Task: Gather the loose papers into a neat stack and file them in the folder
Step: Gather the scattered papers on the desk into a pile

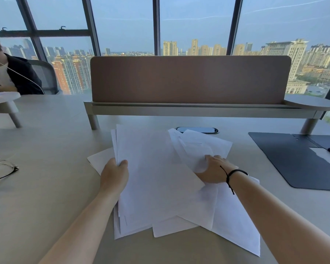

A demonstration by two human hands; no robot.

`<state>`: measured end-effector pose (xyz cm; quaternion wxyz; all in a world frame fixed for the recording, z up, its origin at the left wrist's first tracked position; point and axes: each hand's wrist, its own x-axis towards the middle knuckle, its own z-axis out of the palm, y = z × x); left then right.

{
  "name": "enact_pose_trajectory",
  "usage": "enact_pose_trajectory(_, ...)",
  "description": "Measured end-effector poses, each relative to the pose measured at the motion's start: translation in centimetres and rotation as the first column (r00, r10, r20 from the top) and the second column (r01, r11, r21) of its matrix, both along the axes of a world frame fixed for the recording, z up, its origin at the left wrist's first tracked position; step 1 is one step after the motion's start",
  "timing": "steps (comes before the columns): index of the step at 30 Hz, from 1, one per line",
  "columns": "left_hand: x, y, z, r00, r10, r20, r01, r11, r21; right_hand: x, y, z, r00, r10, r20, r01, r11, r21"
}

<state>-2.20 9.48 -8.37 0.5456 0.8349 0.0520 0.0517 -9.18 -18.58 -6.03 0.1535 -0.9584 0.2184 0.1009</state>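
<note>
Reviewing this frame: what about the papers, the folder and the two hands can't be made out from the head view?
- Papers: overlap hides the sheet count; any print is too faint to read.
- Left hand: only the thumb shows on top; the fingers sit under the sheets.
- Right hand: a lifted sheet covers the thumb side.
- Folder: cut off by the right edge, along with its clip.

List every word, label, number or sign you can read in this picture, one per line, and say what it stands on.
None can be read.
Loose papers: any print is too faint to make out.
Folder: its white sheet shows no legible text.
Distant buildings: any signs are too small to read.
</note>
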Motion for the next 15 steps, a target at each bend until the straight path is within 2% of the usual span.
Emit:
enact_pose_trajectory(2, 0.1, 0.1, 0.0, 0.999, -0.030, -0.012, 0.030, 1.000, -0.002, 0.0, -0.3, 0.4, 0.999, 0.042, -0.001, -0.042, 0.999, -0.008)
enact_pose_trajectory(6, 0.1, 0.1, 0.0, 0.998, -0.047, -0.038, 0.045, 0.997, -0.057, 0.5, -0.8, 1.4, 0.994, -0.011, 0.108, 0.006, 0.999, 0.047)
enact_pose_trajectory(15, 0.0, 0.3, 0.5, 0.995, -0.063, -0.082, 0.048, 0.984, -0.171, 0.2, -1.2, 2.2, 0.997, -0.077, -0.001, 0.076, 0.987, 0.140)
